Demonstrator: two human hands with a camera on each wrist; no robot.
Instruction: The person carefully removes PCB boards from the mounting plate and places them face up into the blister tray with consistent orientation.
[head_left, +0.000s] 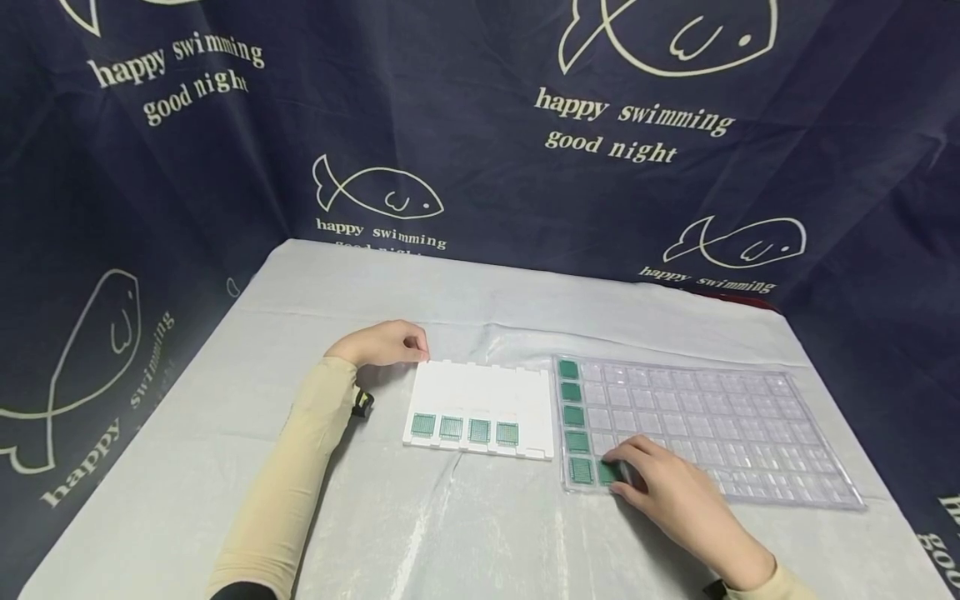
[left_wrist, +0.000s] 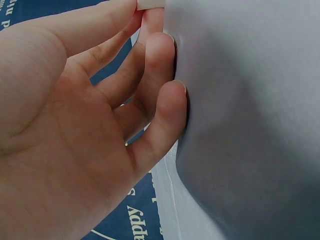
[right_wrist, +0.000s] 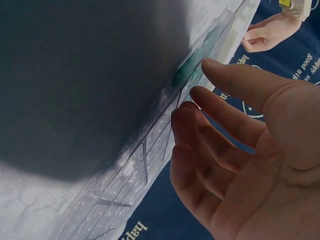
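Observation:
In the head view my left hand [head_left: 384,342] pinches the upper left corner of a white plastic board [head_left: 480,387] between thumb and fingertips. Its other fingers rest on the cloth in the left wrist view. Several square green circuit boards [head_left: 451,428] lie in a row along the white board's near edge. My right hand [head_left: 678,500] is over the near left part of a clear compartment tray [head_left: 720,417]. Its thumb and fingertips grip opposite edges of a green circuit board [head_left: 607,472] in the second column's nearest compartment. Fingers partly cover that circuit board.
The tray's leftmost column holds several more green circuit boards, one [head_left: 573,416] midway down. A pale cloth [head_left: 360,517] covers the table. Dark blue curtains [head_left: 480,108] with fish drawings hang behind and at both sides.

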